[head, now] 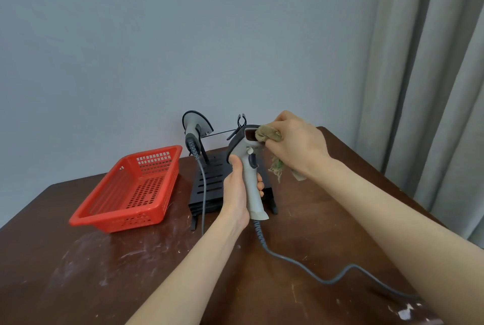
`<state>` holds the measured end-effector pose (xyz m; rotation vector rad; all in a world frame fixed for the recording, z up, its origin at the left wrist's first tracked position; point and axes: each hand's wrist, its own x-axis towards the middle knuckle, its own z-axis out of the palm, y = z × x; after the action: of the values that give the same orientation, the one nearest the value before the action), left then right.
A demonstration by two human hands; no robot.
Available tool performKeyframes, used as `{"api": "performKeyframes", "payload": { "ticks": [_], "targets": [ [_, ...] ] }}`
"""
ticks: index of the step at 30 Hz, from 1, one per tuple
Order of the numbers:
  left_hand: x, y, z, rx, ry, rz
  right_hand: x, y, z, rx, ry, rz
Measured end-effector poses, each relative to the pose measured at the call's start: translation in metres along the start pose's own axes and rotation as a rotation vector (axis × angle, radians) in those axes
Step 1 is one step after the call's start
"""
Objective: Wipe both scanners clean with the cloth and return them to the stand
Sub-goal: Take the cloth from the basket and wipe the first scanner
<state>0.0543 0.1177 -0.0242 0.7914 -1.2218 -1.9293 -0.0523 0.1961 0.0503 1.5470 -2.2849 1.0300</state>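
Note:
My left hand (pixel 237 188) grips the grey handle of a corded scanner (pixel 250 167) and holds it upright above the table, its red window facing right. My right hand (pixel 296 145) holds a bunched tan cloth (pixel 268 135) against that window; frayed threads of the cloth hang below the hand. A second grey scanner (pixel 195 128) sits in the left holder of the black stand (pixel 209 183), head up. The stand's right holder (pixel 242 121) shows behind the held scanner, with nothing in it.
A red perforated basket (pixel 131 188) stands left of the stand. The held scanner's grey cable (pixel 314 269) trails over the scuffed brown table (pixel 131 272) to the right. A grey wall lies behind; curtains (pixel 432 88) hang at the right.

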Motion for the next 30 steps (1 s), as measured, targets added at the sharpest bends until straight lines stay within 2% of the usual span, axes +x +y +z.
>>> {"api": "performKeyframes", "payload": {
  "ticks": [4,8,10,14,16,18,23,30],
  "targets": [
    [-0.002,-0.001,0.0,0.032,0.01,0.015,0.0,0.004,0.002,-0.098,-0.015,0.045],
    [-0.003,-0.001,0.001,0.056,0.018,0.04,0.0,-0.008,0.003,0.237,-0.025,0.026],
    [-0.003,0.0,0.002,0.052,0.022,0.043,0.0,-0.009,0.003,0.287,-0.034,0.032],
    [-0.004,0.001,0.0,0.021,0.016,0.034,-0.002,0.003,0.001,-0.012,-0.032,0.065],
    [-0.004,0.0,0.0,0.025,0.011,0.033,-0.002,0.006,0.001,-0.044,-0.04,0.102],
    [-0.004,0.0,0.001,0.027,0.006,0.024,-0.001,0.003,0.002,0.02,-0.047,0.111],
    [-0.002,0.002,0.003,0.041,0.007,0.032,0.003,-0.007,-0.001,0.431,-0.066,0.073],
    [-0.001,0.002,-0.001,0.001,-0.015,0.014,0.004,0.008,-0.003,0.009,-0.058,0.075]
  ]
}}
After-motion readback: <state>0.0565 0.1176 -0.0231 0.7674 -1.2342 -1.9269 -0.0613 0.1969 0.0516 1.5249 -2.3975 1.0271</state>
